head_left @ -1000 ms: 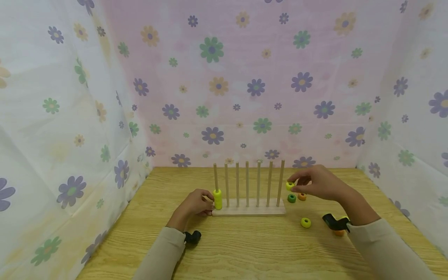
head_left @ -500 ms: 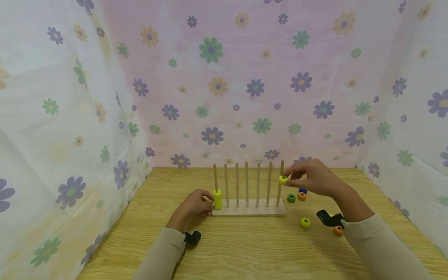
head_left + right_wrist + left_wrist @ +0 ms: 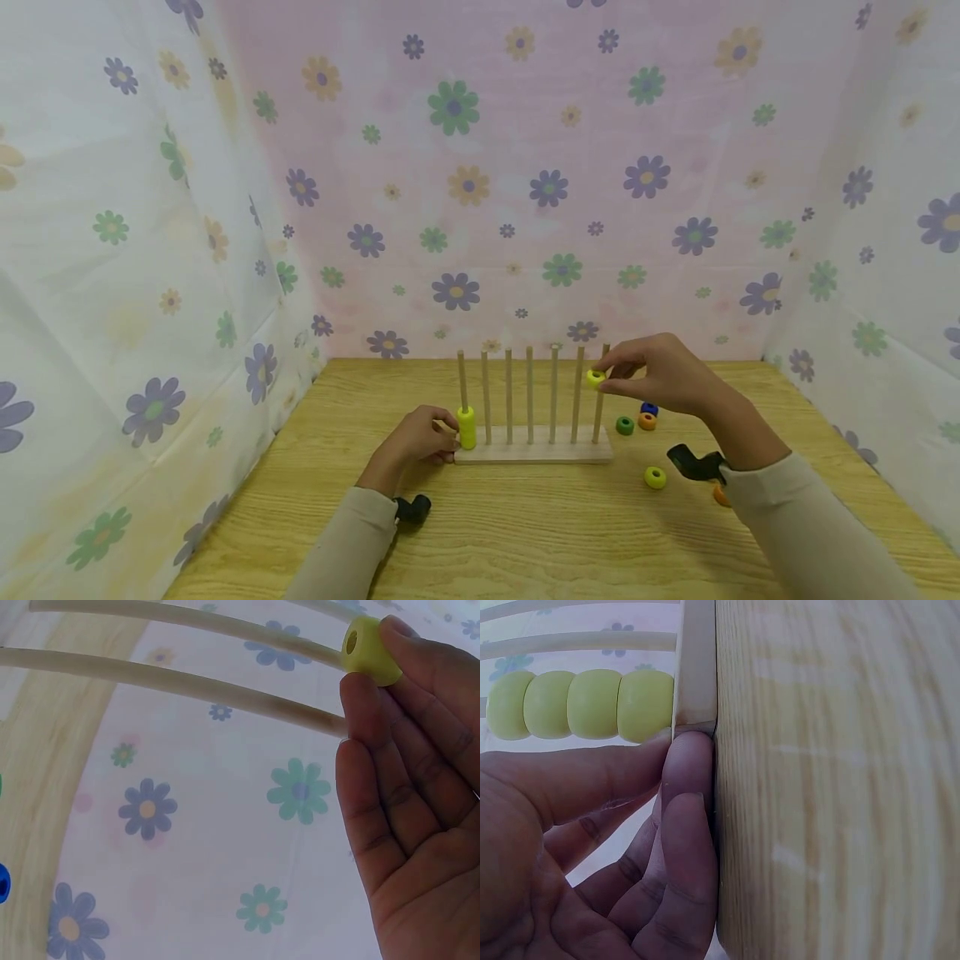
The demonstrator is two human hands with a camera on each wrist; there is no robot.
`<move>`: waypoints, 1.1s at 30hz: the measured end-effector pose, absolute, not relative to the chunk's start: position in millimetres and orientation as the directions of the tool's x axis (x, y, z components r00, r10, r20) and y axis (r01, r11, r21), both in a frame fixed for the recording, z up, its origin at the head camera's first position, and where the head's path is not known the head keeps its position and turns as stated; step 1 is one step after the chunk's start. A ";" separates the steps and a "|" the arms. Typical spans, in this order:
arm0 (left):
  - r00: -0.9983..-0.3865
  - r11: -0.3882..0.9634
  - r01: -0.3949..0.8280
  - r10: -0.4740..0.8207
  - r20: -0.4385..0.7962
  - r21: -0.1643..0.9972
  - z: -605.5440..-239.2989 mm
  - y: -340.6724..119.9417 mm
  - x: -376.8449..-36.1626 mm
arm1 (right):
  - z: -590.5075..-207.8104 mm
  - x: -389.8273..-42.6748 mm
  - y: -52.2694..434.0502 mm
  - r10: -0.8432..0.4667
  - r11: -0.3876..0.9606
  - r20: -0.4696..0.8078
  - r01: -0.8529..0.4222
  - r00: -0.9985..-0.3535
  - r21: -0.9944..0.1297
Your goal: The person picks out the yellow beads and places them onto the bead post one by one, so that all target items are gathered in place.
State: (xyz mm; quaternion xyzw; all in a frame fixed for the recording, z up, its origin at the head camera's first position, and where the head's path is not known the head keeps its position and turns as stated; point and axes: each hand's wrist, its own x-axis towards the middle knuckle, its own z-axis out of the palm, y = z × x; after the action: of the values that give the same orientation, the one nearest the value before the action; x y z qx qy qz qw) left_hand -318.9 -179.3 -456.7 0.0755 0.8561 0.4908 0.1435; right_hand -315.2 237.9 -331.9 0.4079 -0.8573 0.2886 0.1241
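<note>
flowered cloth walls ring a wooden worktop (image 3: 525, 533). the right hand (image 3: 663, 375) has lifted a yellow ring (image 3: 596, 379), pinched in its fingers, toward the rightmost peg tops (image 3: 604, 350); left hand (image 3: 416, 437) fingers, loosely curled, steady the peg rack base (image 3: 536, 454).
</note>
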 end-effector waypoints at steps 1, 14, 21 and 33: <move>-0.948 0.507 -0.011 0.270 -0.171 0.862 -456.8 -179.5 -319.0 | -330.7 -315.0 237.0 -0.629 0.497 0.451 -0.774 -0.633 -0.393; -0.948 0.510 -0.018 0.266 -0.177 0.860 -456.9 -179.1 -320.0 | -312.7 -312.4 226.2 -0.642 0.483 0.484 -0.803 -0.595 -0.348; -0.947 0.506 -0.018 0.268 -0.177 0.862 -457.6 -178.7 -320.0 | -309.6 -316.3 218.7 -0.658 0.468 0.490 -0.820 -0.572 -0.329; -0.946 0.505 -0.021 0.269 -0.180 0.863 -454.4 -179.7 -316.9 | -301.0 -318.0 199.2 -0.654 0.452 0.501 -0.824 -0.567 -0.343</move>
State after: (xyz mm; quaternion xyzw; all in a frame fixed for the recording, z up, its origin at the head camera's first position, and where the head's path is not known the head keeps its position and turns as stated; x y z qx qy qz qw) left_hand -316.9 -179.7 -454.4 0.0725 0.8551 0.4920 0.1470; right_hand -318.0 199.2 -301.0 0.4404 -0.8387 0.2832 0.1497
